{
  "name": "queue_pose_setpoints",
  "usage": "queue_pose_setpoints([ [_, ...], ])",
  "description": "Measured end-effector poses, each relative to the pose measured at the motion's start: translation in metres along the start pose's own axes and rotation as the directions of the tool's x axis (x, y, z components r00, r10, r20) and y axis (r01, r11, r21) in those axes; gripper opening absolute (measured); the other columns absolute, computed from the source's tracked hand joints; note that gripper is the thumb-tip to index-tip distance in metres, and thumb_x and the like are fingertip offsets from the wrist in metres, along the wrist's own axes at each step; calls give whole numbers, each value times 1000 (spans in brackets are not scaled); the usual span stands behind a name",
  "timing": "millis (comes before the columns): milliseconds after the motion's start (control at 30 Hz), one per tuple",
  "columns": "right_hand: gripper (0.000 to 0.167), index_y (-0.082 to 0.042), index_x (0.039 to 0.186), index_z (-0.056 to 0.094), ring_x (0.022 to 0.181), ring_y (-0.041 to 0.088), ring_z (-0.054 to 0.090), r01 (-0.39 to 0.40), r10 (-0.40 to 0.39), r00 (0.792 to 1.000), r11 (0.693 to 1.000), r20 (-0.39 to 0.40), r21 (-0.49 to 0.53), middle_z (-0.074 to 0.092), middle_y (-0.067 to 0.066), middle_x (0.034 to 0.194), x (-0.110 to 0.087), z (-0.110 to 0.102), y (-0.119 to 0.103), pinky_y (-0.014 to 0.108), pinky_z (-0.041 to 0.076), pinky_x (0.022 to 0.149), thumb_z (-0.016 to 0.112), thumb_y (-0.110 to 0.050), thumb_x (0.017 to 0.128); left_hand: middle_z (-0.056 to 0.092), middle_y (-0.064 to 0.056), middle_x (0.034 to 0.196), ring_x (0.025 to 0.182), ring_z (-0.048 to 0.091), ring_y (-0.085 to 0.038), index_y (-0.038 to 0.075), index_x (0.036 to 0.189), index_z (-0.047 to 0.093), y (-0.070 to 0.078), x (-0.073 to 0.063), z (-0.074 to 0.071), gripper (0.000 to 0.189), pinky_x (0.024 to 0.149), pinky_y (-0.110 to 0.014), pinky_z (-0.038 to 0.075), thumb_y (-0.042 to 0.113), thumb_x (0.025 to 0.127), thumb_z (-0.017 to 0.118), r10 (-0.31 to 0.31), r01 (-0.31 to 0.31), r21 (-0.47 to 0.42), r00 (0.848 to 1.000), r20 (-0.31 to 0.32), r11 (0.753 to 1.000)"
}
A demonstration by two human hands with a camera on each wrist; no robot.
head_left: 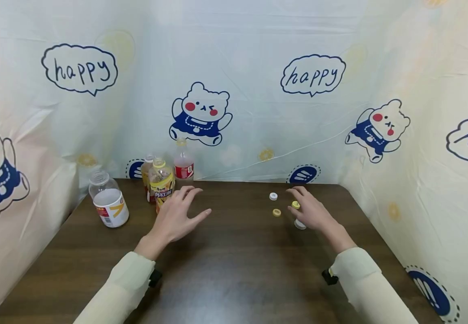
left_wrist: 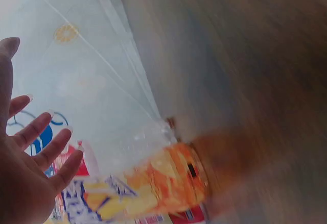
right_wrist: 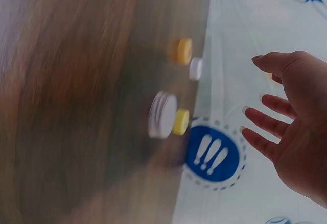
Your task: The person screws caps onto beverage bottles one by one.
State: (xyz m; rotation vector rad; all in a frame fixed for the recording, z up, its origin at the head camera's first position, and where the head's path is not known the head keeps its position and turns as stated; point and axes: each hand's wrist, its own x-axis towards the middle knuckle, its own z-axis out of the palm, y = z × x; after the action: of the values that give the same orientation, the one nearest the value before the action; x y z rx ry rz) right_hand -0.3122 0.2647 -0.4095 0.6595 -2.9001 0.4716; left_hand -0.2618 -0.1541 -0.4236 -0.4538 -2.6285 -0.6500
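Note:
My left hand (head_left: 176, 217), fingers spread, hovers in front of a yellow-labelled bottle (head_left: 162, 183) and holds nothing. Behind that bottle stand a brown-capless-looking bottle (head_left: 147, 171), partly hidden, and a clear bottle with a red label (head_left: 184, 167). A wide clear jar (head_left: 112, 208) with a white label stands to their left, its mouth uncovered. My right hand (head_left: 314, 211) hangs over several loose caps, its fingers apart and empty. Around it lie a white cap (head_left: 273, 196), an orange-yellow cap (head_left: 276, 213), a yellow cap (head_left: 296, 204) and a larger white lid (head_left: 300, 224), partly covered by the hand.
A dark wooden table (head_left: 234, 270) carries everything. Patterned cloth (head_left: 250, 90) with bears and the word happy hangs along its back and sides. The bottles and jar stand at the back left, the caps at the back right.

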Motion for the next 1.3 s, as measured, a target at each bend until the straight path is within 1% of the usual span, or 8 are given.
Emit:
queue_pose_setpoints([
  [167,55,-9,148,48,130,41,53,-39,38,999,999,27,19,44,19,147,2,2,26,63,49,97,68,-17,98,58,-6,135,112,63,-30,22,137,59,-7,-15,-11,66,92,-57,55,66,88,68,-22,22,-10,999,-46,1000],
  [333,53,-3,144,51,124,41,55,-34,32,999,998,42,48,48,23,142,5,6,45,61,48,98,68,-10,94,60,-7,134,114,63,-32,20,135,60,-16,-30,-21,65,90,-59,55,65,89,68,-65,62,-38,995,-80,997],
  [433,50,3,140,53,118,41,57,-16,13,999,998,43,65,51,27,137,7,11,54,59,48,98,68,-6,93,60,-9,134,116,62,-35,18,135,59,-23,-39,-26,63,88,-63,55,60,88,72,-110,100,-78,984,-138,992],
  [633,50,4,140,52,114,40,57,-38,34,996,998,78,46,51,27,134,14,18,66,58,48,96,69,-8,94,60,-13,124,109,60,-33,9,134,57,-37,-47,-35,66,84,-57,53,42,84,84,-189,145,-158,930,-315,977],
  [800,59,2,149,45,120,43,55,-66,61,988,997,143,29,47,28,139,25,21,68,61,47,100,68,-12,96,56,-13,118,106,55,-31,7,137,52,-44,-47,-38,73,79,-45,44,38,80,88,-288,213,-222,873,-393,951],
  [933,62,2,150,44,122,46,54,-53,52,985,999,165,0,46,30,138,30,23,71,62,46,102,69,-13,96,53,-15,124,111,53,-33,10,143,46,-47,-37,-37,81,83,-46,43,42,81,87,-345,247,-280,854,-388,928],
  [1133,58,2,150,46,126,46,52,-63,62,978,998,199,0,46,30,140,36,30,71,62,43,106,67,-15,98,41,-18,146,132,46,-38,16,157,30,-50,-22,-34,96,102,-61,44,49,84,82,-428,321,-342,849,-308,883],
  [1300,47,5,140,56,127,49,52,-37,36,979,999,200,1,50,31,137,37,34,71,61,42,107,67,-12,97,35,-18,155,138,44,-42,22,161,19,-54,-13,-31,102,107,-65,42,54,85,79,-471,365,-378,849,-240,851],
])
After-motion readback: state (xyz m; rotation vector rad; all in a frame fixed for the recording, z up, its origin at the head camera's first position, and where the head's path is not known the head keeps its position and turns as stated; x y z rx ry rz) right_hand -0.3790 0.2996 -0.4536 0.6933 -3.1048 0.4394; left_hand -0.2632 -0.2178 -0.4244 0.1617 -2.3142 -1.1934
